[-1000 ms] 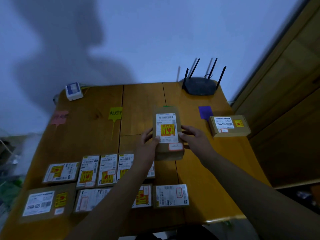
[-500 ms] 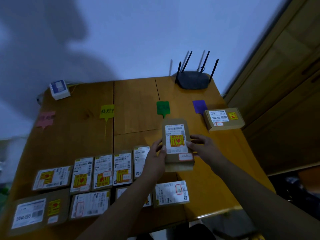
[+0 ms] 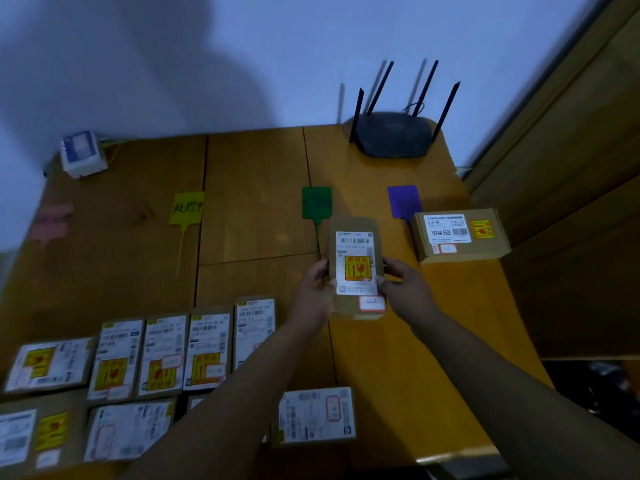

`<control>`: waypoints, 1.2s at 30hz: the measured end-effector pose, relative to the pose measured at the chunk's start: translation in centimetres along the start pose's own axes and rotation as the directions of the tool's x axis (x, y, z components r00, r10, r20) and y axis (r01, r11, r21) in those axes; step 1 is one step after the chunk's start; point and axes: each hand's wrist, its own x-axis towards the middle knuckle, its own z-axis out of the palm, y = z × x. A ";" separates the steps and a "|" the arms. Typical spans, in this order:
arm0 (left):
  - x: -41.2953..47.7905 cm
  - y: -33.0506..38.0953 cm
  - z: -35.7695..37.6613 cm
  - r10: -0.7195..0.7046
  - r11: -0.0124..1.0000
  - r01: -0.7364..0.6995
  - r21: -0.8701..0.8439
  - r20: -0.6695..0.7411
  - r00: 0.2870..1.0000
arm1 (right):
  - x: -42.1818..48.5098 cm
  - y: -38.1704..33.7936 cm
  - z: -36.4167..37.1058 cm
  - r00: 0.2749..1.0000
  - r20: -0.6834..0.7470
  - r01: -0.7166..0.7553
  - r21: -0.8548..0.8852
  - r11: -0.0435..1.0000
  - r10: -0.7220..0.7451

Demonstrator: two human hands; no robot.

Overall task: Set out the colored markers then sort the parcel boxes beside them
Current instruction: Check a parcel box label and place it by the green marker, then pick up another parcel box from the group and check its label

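While held mid-frame above the wooden table [image 3: 256, 188], the parcel box [image 3: 356, 268] is gripped at both long edges: left hand [image 3: 313, 294] and right hand [image 3: 405, 289] each clasp a side. Judged light, stiff cardboard w/ a slick paper label; a fragile sticker suggests gentle handling, edges being the best hold. Flat plastic tags lie beyond: green marker [image 3: 316, 202] just upper left, purple marker [image 3: 403, 201] upper right beside another box [image 3: 460, 235].

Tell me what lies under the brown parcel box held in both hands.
Under the held brown parcel box shows bare wooden table; the green marker's stem runs beside it. Whatever lies directly beneath is covered.
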 end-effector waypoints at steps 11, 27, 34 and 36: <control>5.6 -0.8 1.5 -0.058 0.998 0.058 -0.004 -0.096 0.994 | 7.3 1.4 0.3 0.994 0.102 -0.032 -0.021 0.999 0.034; -5.6 0.7 -6.4 0.276 0.961 -0.277 -0.026 -0.019 0.961 | -6.5 -6.0 5.2 0.980 0.163 0.087 0.142 0.986 -0.110; -11.5 -5.4 -11.5 0.225 0.970 -0.227 0.082 0.040 0.974 | -14.1 -1.7 9.2 0.982 0.189 -0.011 0.082 0.997 -0.005; -12.5 -7.7 -11.9 0.205 0.964 -0.212 0.162 0.059 0.977 | -15.4 0.2 9.7 0.983 0.179 -0.039 0.077 0.996 0.025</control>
